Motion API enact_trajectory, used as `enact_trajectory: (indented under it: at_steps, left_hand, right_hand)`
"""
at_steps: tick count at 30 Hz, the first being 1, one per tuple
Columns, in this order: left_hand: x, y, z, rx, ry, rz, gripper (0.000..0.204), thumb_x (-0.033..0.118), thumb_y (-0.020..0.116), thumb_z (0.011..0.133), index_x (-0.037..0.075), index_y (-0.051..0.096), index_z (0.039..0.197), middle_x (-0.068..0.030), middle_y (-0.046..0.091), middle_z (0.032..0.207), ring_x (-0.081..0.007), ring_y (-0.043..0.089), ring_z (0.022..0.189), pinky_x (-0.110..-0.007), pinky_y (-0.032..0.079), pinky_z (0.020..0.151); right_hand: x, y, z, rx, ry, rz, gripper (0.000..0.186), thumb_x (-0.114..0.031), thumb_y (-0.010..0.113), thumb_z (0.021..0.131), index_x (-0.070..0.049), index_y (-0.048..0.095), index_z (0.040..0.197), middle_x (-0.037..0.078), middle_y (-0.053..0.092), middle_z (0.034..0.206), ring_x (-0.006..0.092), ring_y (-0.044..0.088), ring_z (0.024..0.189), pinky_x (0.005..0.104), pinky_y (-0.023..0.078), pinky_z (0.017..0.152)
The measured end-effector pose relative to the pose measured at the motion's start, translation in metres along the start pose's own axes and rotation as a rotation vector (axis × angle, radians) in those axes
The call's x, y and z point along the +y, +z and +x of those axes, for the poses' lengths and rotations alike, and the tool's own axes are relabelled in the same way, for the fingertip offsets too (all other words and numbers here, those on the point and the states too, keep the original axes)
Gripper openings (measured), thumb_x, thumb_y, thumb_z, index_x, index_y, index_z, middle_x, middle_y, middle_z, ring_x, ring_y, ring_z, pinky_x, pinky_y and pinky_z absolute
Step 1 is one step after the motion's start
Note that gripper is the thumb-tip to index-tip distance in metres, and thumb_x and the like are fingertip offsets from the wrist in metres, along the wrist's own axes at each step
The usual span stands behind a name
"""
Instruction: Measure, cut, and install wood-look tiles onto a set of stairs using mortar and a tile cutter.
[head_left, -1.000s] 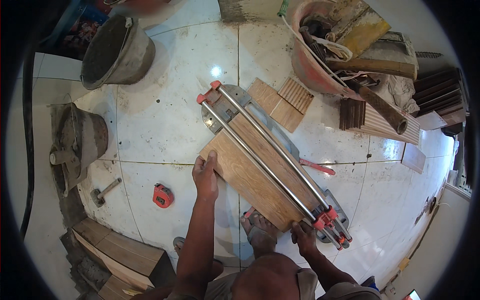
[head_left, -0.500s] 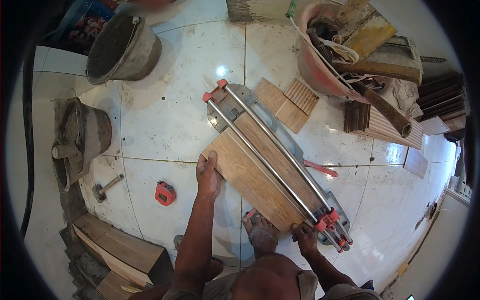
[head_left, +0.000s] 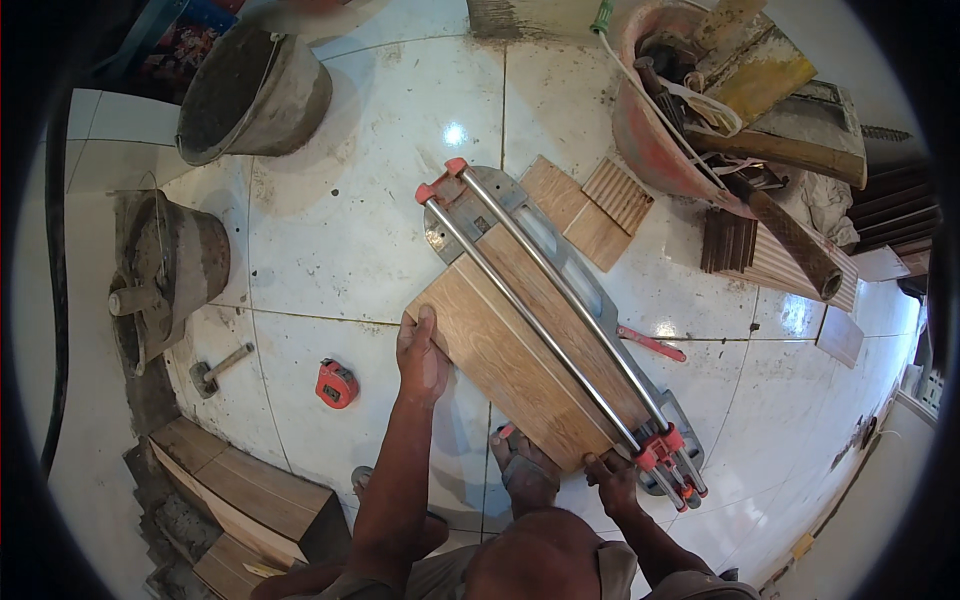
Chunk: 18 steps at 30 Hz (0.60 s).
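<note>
A wood-look tile plank (head_left: 500, 372) lies slantwise on the manual tile cutter (head_left: 655, 395), partly beneath its two steel rails. My left hand (head_left: 422, 355) grips the far left corner of the plank, thumb on top and fingers underneath. At the near end, my right hand (head_left: 612, 482) pinches the plank's corner beside the cutter's red carriage (head_left: 660, 450). A thin line runs lengthwise across the wood-look surface, close to the nearer rail.
A red tape measure (head_left: 336, 384) and a hammer (head_left: 220, 370) lie on the white floor at left. Mortar buckets (head_left: 290, 100) stand beyond them. Tile offcuts (head_left: 585, 210) and a tool-filled red tub (head_left: 650, 150) are at far right. Stacked tiles (head_left: 240, 490) sit near left.
The whole view has shifted slightly, so things appear a little further right. Both hands keep their hold on the tile plank, which has barely moved against the cutter.
</note>
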<state>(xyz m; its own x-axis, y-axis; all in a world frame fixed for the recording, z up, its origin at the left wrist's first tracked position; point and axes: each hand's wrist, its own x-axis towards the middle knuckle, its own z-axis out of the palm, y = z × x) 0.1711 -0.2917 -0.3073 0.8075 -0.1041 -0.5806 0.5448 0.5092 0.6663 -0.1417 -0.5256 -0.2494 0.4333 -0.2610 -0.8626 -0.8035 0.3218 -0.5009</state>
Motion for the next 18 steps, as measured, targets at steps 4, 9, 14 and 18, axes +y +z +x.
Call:
enact_trajectory:
  at_steps: [4,9,14,18]
  left_hand:
    - [-0.004,0.004,-0.002,0.015,-0.001,-0.011,0.045,0.022,0.062,0.106,0.004,0.046,0.144,-0.0087,0.059,0.142,-0.0209,0.058,0.129,-0.039,0.046,0.112]
    - [0.0,0.014,-0.002,0.033,-0.049,-0.021,0.049,0.021,0.065,0.104,0.005,0.045,0.146,-0.0089,0.06,0.141,-0.0224,0.059,0.128,-0.041,0.048,0.111]
    - [0.011,0.017,0.003,-0.086,-0.178,-0.111,0.058,0.024,0.069,0.101,0.006,0.042,0.149,-0.0104,0.059,0.141,-0.0259,0.059,0.129,-0.047,0.051,0.109]
    - [0.012,0.016,0.004,-0.099,-0.208,-0.12,0.064,0.025,0.07,0.1,0.006,0.039,0.152,-0.0118,0.058,0.142,-0.0291,0.06,0.13,-0.05,0.052,0.107]
  right_hand:
    - [0.001,0.001,0.0,0.019,0.023,0.006,0.035,-0.034,0.074,0.098,-0.002,0.067,0.086,0.006,0.065,0.076,0.0141,0.06,0.067,0.0316,0.049,0.063]
    - [0.008,0.001,0.002,0.014,0.013,0.07,0.034,-0.034,0.074,0.098,-0.002,0.068,0.088,0.006,0.066,0.077,0.0143,0.06,0.067,0.0318,0.049,0.063]
    - [0.014,-0.001,0.004,0.026,0.019,0.028,0.029,-0.03,0.074,0.098,-0.003,0.068,0.088,0.005,0.065,0.076,0.014,0.06,0.068,0.0314,0.049,0.065]
    - [0.013,0.0,0.004,0.009,-0.002,0.079,0.03,-0.03,0.073,0.098,-0.003,0.068,0.086,0.005,0.065,0.076,0.0138,0.059,0.067,0.0312,0.048,0.064]
